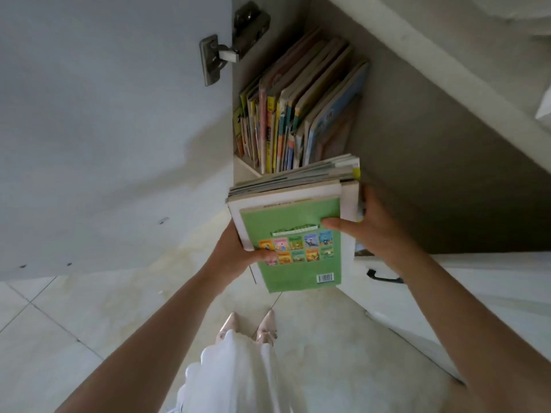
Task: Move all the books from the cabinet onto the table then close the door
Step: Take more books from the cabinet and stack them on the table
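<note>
Both hands hold a stack of books (293, 210) in front of the open cabinet, a green-covered book with a barcode lying on top. My left hand (238, 251) grips the stack's left edge with the thumb on the green cover. At the right edge my right hand (366, 228) clasps it, thumb across the cover. Behind the stack, several more colourful books (298, 114) stand upright on the cabinet shelf (247, 166). The cabinet door (104, 129) hangs open at the left, its metal hinge (220, 55) showing.
A lower white door with a dark handle (384, 277) is at the right, under the cabinet's grey side panel (432, 174). Pale floor tiles (74, 317) spread below. My white skirt (232, 374) and light shoes (262, 326) are under the stack.
</note>
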Action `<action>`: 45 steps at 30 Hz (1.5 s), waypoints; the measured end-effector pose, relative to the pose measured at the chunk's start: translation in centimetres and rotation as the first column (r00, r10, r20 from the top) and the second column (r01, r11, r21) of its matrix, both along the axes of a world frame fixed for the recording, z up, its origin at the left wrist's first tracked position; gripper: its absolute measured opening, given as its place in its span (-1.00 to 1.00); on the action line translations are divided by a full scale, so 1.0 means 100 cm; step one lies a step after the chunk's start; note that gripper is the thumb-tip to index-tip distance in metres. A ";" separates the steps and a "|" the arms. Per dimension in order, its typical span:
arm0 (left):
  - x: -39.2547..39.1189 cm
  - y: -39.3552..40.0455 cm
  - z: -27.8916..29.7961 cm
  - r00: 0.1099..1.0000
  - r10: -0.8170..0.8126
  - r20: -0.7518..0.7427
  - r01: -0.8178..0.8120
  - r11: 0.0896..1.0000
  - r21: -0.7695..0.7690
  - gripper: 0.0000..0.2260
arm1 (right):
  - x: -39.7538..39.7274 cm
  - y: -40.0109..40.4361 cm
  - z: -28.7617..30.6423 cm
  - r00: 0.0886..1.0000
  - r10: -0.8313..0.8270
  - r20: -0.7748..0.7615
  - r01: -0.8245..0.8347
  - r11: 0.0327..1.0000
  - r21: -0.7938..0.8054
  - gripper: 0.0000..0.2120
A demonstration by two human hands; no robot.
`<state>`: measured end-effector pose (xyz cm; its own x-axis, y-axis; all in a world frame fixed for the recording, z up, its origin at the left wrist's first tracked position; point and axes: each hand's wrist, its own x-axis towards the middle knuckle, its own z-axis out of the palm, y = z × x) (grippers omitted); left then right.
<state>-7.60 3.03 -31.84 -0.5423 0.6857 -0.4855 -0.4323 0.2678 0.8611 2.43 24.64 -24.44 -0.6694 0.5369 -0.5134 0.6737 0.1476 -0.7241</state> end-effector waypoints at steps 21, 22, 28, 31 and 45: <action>0.089 -0.176 0.221 0.780 0.575 0.245 -0.526 0.816 -0.240 -0.53 | 0.035 -0.185 0.145 0.967 0.254 0.008 -0.251 0.950 0.185 -0.04; 0.093 -0.179 0.227 0.780 0.585 0.222 -0.538 0.808 -0.242 -0.53 | 0.035 -0.189 0.145 0.964 0.265 0.002 -0.261 0.948 0.184 -0.05; 0.143 -0.196 0.258 0.719 0.694 0.041 -0.655 0.696 -0.295 -0.53 | 0.052 -0.201 0.155 0.896 0.444 -0.019 -0.443 0.895 0.052 -0.32; 0.188 -0.213 0.265 0.583 0.806 -0.098 -0.794 0.541 -0.276 -0.41 | 0.063 -0.222 0.160 0.802 0.595 -0.049 -0.595 0.804 0.013 -0.13; 0.402 -0.302 0.279 -0.157 0.854 -0.496 -0.946 -0.274 -0.172 -0.29 | 0.150 -0.389 0.208 0.127 0.970 -0.207 -0.961 0.172 0.217 -0.16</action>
